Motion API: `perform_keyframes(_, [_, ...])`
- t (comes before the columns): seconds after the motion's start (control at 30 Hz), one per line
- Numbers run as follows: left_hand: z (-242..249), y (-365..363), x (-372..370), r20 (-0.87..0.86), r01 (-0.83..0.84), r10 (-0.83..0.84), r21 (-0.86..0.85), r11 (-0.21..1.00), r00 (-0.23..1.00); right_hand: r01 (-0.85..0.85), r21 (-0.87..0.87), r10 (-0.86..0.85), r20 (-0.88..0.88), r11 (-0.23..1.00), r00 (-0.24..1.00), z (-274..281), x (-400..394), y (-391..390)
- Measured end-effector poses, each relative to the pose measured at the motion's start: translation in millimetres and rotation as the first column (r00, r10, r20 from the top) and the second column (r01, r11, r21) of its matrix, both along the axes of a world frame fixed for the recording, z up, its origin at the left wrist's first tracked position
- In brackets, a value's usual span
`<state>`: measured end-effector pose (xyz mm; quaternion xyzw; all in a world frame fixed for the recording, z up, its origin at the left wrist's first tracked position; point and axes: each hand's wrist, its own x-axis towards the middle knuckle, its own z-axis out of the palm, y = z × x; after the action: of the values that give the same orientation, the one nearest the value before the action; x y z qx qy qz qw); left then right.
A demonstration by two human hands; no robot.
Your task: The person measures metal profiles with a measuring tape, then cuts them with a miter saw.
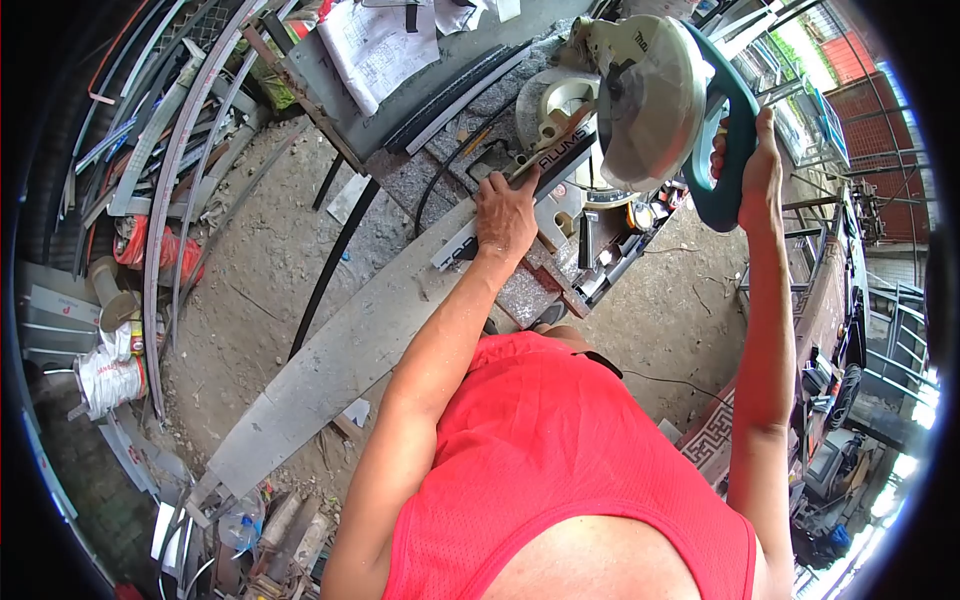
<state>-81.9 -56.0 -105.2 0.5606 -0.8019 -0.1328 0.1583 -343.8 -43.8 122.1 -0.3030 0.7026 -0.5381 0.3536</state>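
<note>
My left hand presses down on a dark metal profile with white lettering, its fingers bent over the profile near the saw base. With its fingers wrapped round the teal handle of a miter saw, my right hand is at the upper right. The saw's pale blade guard is raised above the round base, to the right of the profile. A long grey board runs from under my left hand toward the lower left.
Papers lie on a grey metal table at the top. Long curved-looking metal strips and scrap pieces fill the left side. Below the saw, a tray holds small tools. A cable crosses the floor at right.
</note>
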Motion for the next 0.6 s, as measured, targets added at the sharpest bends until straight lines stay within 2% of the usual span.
perform_keyframes(0.23, [-1.3, -0.6, 0.8, 0.010, 0.017, -0.017, -0.044, 0.999, 1.000, 0.016, -0.099, -0.016, 0.007, 0.995, 1.000, -37.2, 4.1, 16.7])
perform_keyframes(0.43, [1.4, 0.4, -0.3, -0.017, -0.007, 0.006, -0.023, 1.000, 1.000, 0.006, -0.294, -0.006, 0.001, 0.956, 1.000, -124.6, 2.5, 40.6])
perform_keyframes(0.47, [0.3, 1.4, 0.3, -0.038, -0.003, 0.003, -0.015, 1.000, 0.999, -0.036, -0.340, 0.027, -0.032, 0.940, 0.999, -146.3, -0.2, 45.1])
perform_keyframes(0.53, [-0.1, -2.2, 0.9, -0.059, -0.011, 0.009, -0.031, 0.999, 0.998, -0.025, -0.351, 0.019, -0.020, 0.936, 1.000, -130.5, 6.9, 42.2])
perform_keyframes(0.6, [-3.0, 1.5, 1.0, -0.016, -0.003, 0.003, -0.033, 0.999, 1.000, -0.115, -0.198, 0.087, -0.142, 0.974, 0.986, -84.6, -7.5, 31.3])
